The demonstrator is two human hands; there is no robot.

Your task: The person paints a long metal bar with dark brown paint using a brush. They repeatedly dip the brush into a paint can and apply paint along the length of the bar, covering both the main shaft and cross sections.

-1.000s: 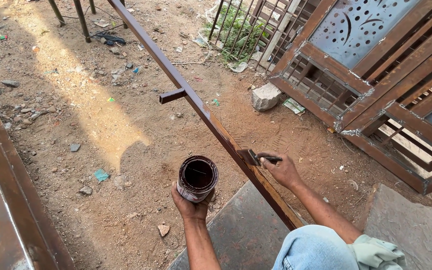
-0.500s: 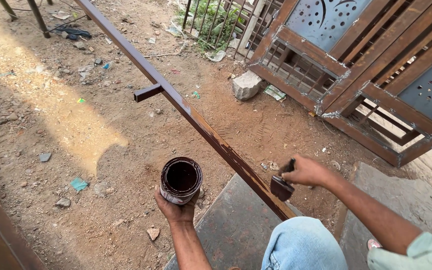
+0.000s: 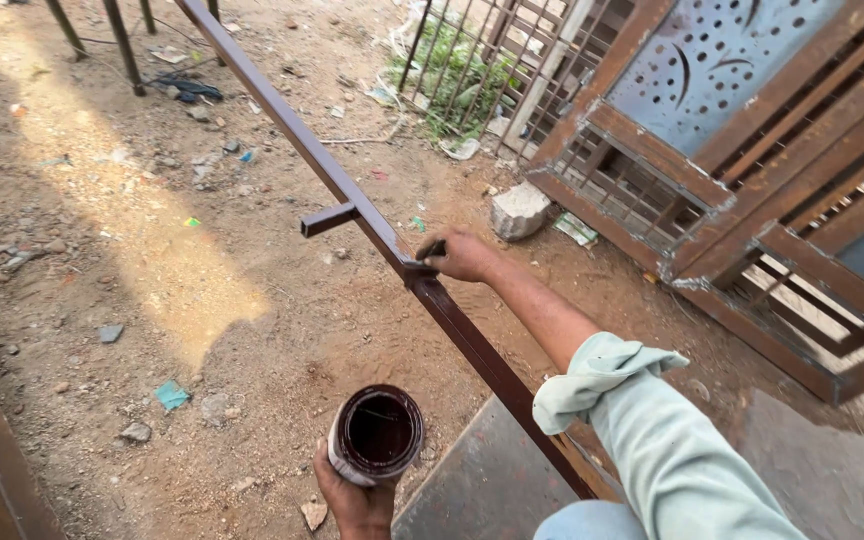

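Observation:
My left hand (image 3: 354, 502) holds a small round can (image 3: 376, 435) of dark red-brown paint from below, low in the middle of the view. My right hand (image 3: 462, 256) is stretched out along a long brown metal bar (image 3: 472, 340) that runs diagonally across the view. It grips a paintbrush (image 3: 424, 259) whose bristles press on the bar's top, just past a short stub (image 3: 328, 219) welded to the bar's left side. My pale green sleeve (image 3: 652, 440) is rolled up at the elbow.
Dirt ground with stones and scraps of litter spreads on the left. A brown metal gate frame (image 3: 752, 180) with perforated blue-grey panels lies on the right. A stone block (image 3: 519, 210) sits near it. A grey slab (image 3: 472, 490) lies under the bar. Thin metal legs (image 3: 122, 45) stand at the top left.
My right hand has moved up along the bar with the brush, from near the lower end to just beside the stub. The can stays in my left hand.

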